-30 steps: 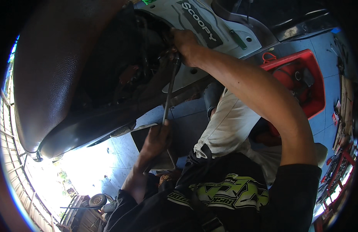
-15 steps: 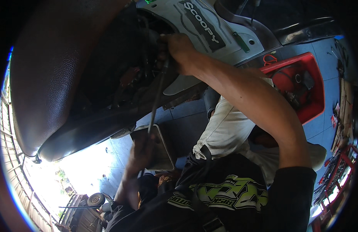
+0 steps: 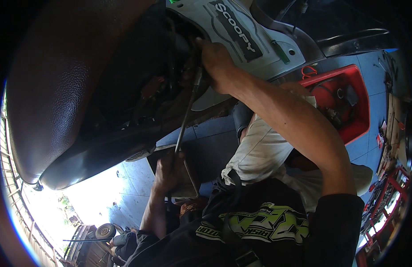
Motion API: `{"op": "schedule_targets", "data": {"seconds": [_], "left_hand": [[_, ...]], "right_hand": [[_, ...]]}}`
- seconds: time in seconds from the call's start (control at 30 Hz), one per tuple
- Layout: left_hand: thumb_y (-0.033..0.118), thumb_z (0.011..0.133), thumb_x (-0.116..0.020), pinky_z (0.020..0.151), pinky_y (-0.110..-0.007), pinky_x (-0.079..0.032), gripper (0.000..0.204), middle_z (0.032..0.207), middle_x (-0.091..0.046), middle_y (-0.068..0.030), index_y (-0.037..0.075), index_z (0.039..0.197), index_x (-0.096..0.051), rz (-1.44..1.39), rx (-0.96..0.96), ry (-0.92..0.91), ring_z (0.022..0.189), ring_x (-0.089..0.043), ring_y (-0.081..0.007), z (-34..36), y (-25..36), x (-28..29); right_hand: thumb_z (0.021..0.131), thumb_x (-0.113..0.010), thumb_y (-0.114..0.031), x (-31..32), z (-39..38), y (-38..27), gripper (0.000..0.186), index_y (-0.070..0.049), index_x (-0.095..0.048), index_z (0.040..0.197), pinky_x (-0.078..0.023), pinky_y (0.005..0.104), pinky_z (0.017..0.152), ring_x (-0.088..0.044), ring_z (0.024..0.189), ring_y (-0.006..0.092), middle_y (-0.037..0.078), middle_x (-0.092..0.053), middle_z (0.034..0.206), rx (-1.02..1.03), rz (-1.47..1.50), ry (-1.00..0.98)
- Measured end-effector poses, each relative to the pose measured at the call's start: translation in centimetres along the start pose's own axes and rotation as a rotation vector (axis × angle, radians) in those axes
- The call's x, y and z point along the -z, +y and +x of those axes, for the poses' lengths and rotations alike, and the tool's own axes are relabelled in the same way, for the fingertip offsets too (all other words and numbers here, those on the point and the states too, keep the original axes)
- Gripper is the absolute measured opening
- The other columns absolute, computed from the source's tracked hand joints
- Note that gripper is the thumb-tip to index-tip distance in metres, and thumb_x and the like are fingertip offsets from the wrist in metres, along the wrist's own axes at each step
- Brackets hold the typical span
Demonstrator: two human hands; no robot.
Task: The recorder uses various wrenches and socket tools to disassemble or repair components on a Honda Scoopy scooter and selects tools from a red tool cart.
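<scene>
My left hand (image 3: pixel 168 171), low at centre-left, is closed around the lower part of a long thin metal rod (image 3: pixel 184 122). The rod slants up to the right, with a shinier sleeve near its top. My right hand (image 3: pixel 218 64) reaches into the dark opening of a motor scooter's body. Its fingers are curled by the rod's upper end, but shadow hides what they grip. Beside that hand lies the scooter's grey panel (image 3: pixel 272 53). Dark engine-bay parts, one of them reddish (image 3: pixel 153 86), show dimly inside the opening.
A textured scooter seat (image 3: pixel 66 107) fills the left side. A green-handled screwdriver (image 3: pixel 280 52) rests on the grey panel. At right stands a red bin (image 3: pixel 363 107) with parts in it. A shallow tray (image 3: pixel 194 178) lies on the tiled floor behind my left hand.
My left hand has moved slightly right and is less blurred. The rod has shifted right with it. My right hand stays at the opening, while the whole view has moved a little.
</scene>
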State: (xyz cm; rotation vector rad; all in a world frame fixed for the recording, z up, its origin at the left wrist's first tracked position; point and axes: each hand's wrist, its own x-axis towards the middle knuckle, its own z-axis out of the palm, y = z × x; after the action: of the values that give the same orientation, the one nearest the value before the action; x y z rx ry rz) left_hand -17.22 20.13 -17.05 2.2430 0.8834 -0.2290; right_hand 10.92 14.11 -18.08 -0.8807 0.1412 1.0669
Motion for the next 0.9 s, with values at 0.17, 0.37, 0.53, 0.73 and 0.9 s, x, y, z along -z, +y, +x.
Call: {"op": "schedule_targets", "data": {"seconds": [0.17,0.37,0.53,0.73,0.9], "left_hand": [[0.026,0.092,-0.054,0.056,-0.038,-0.043,0.030,0.064,-0.057,-0.0127,-0.001,0.079,-0.057,0.041,-0.037,-0.060,0.057,-0.055,-0.0246,-0.2,-1.0,2.9],[0.022,0.091,-0.055,0.048,-0.037,-0.040,0.027,0.060,-0.054,-0.0125,0.000,0.076,-0.055,-0.023,-0.140,0.023,0.051,-0.054,-0.0260,-0.1,-3.5,0.6],[0.021,0.091,-0.056,0.042,-0.039,-0.036,0.027,0.053,-0.049,-0.0159,0.001,0.073,-0.051,0.058,-0.323,0.247,0.043,-0.047,-0.0327,0.6,-4.6,-3.2],[0.024,0.092,-0.054,0.043,-0.040,-0.040,0.025,0.058,-0.054,-0.0184,0.001,0.081,-0.056,0.035,-0.161,0.099,0.051,-0.057,-0.0370,0.2,-4.4,-1.8],[0.025,0.091,-0.053,0.043,-0.041,-0.040,0.026,0.059,-0.054,-0.0189,0.001,0.084,-0.056,0.036,-0.126,0.156,0.053,-0.058,-0.0377,1.1,-5.2,-4.4]], "right_hand": [[0.094,-0.047,-0.022,0.1,-0.6,0.3,0.028,0.005,-0.054,0.101,-0.055,0.0391,0.053,-0.063,0.056,0.0249,0.014,-0.062,0.075,0.144,-0.218,0.039],[0.094,-0.047,-0.019,0.7,-0.1,1.1,0.025,0.005,-0.048,0.103,-0.057,0.0399,0.063,-0.064,0.067,0.0262,0.014,-0.062,0.079,0.075,-0.304,-0.093],[0.095,-0.044,-0.018,0.7,0.3,2.1,0.023,0.003,-0.050,0.101,-0.054,0.0359,0.060,-0.064,0.071,0.0252,0.012,-0.059,0.084,0.153,-0.335,-0.077],[0.093,-0.045,-0.021,1.0,1.0,1.4,0.027,0.005,-0.055,0.093,-0.051,0.0398,0.065,-0.063,0.075,0.0322,0.018,-0.059,0.083,0.503,-1.180,-0.107],[0.091,-0.045,-0.028,1.6,0.5,0.8,0.033,0.002,-0.060,0.090,-0.049,0.0444,0.070,-0.060,0.080,0.0406,0.026,-0.060,0.085,0.732,-1.678,-0.124]]}}
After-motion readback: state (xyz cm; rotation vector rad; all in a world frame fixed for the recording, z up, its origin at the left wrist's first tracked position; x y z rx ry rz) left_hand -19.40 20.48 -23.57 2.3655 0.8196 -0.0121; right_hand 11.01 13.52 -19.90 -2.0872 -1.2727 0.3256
